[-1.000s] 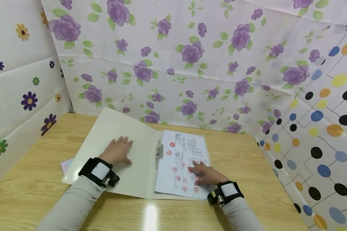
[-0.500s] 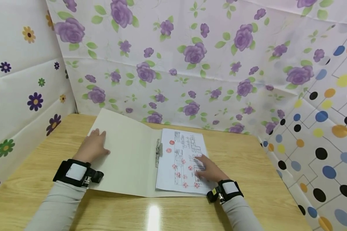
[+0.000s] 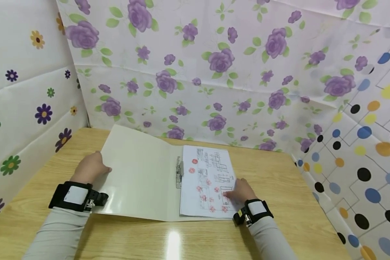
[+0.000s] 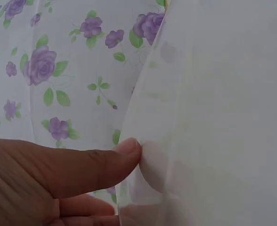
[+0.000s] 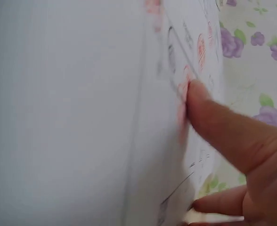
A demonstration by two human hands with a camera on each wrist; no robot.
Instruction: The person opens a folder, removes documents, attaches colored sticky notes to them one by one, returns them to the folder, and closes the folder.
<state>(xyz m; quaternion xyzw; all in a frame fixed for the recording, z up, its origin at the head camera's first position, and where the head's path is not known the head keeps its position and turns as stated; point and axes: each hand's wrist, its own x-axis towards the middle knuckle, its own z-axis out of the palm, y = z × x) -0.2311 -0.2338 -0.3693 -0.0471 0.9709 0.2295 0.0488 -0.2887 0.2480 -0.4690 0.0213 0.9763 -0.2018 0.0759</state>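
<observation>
A cream file folder (image 3: 139, 177) lies spread on the table, its left cover tilted up at the outer edge. My left hand (image 3: 88, 169) pinches that edge, thumb on the inner face and the other fingers behind it; the left wrist view shows the thumb (image 4: 126, 149) against the cover. On the folder's right side rests a stack of papers (image 3: 195, 202) with line drawings and red stamps. My right hand (image 3: 243, 191) grips the right edge of the papers, thumb on the top sheet (image 5: 143, 94), the other fingers round the edge. A metal clip (image 3: 179, 172) sits by the spine.
The wooden table (image 3: 143, 240) runs on around the folder. A purple-flowered cloth (image 3: 195, 65) hangs behind it, a daisy-print cloth (image 3: 26, 126) at the left and a dotted cloth (image 3: 354, 162) at the right.
My left hand has moved left from the cover's inner face to its outer edge and pinches it. My right hand has slid from the top sheet to the papers' right edge.
</observation>
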